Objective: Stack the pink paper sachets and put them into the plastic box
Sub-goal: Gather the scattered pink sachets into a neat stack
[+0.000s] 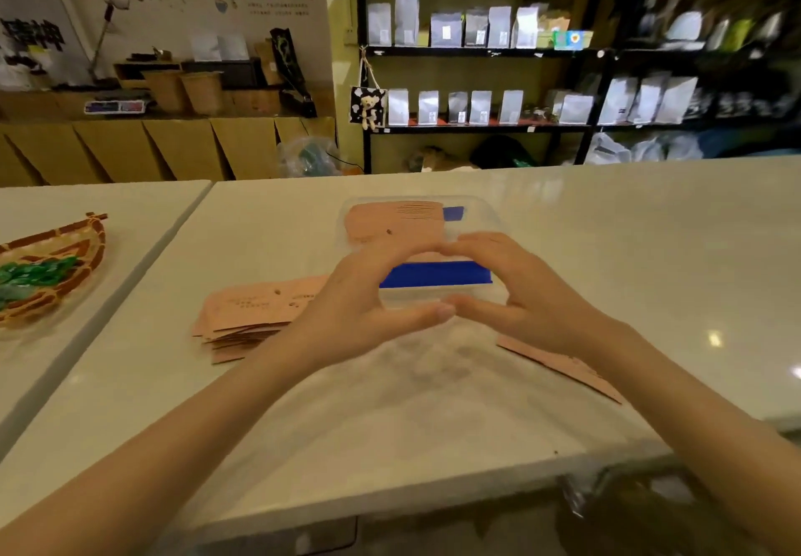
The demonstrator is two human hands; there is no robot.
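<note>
A clear plastic box [477, 213] with blue clips stands mid-table, and pink sachets [392, 221] lie flat inside it. My left hand [359, 308] and my right hand [520, 291] curve over the box's near end, index fingertips touching above and thumb tips touching below. Together they form a ring around the near blue clip [435, 274]. Neither hand visibly grips anything. A loose, fanned pile of pink sachets [247, 317] lies left of my left hand. More pink sachets [559, 364] lie partly under my right wrist.
A woven basket [56, 269] with green wrapped items sits on the neighbouring table at the left, across a narrow gap. The white table's near edge [390, 499] runs below my forearms. Black shelves with bags stand behind the table.
</note>
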